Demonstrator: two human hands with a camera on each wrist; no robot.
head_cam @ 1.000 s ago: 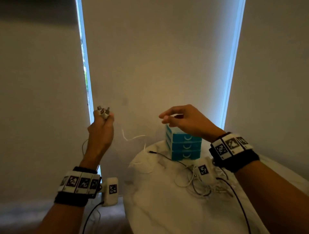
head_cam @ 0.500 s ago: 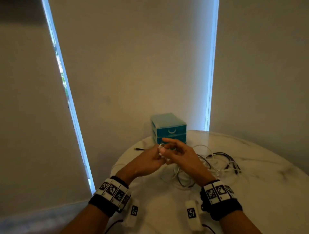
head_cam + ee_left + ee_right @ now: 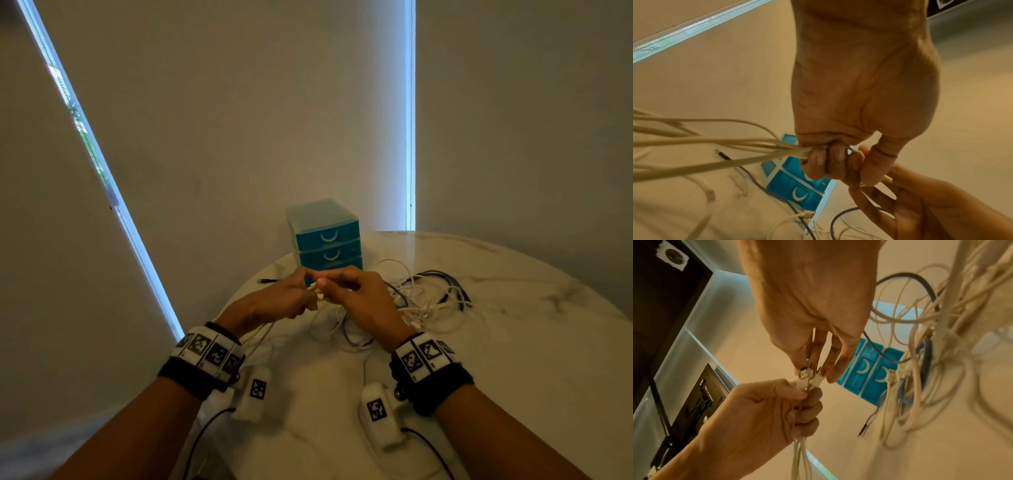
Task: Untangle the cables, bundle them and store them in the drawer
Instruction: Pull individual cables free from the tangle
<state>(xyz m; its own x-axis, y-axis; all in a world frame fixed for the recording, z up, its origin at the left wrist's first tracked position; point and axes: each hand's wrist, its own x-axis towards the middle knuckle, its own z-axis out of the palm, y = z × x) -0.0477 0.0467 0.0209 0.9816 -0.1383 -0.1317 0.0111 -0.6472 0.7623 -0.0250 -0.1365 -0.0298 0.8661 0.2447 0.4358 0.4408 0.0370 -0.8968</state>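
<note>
Fingers of the left hand [image 3: 764,410] clamp white cables [image 3: 719,151]; right hand [image 3: 813,305] pinches their plugs [image 3: 807,378] just above.

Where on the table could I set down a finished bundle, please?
Bare marble lies right of the right hand, toward the table's right edge, and near the edge between both wrists. It is crowded around the cable tangle beside the blue drawer unit.

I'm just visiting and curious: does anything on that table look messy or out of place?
Yes: a tangle of white and dark cables sprawls loose on the marble table beside the blue drawer unit, whose visible drawers are closed. The left hand grips several white strands; the right hand pinches their plugs.
</note>
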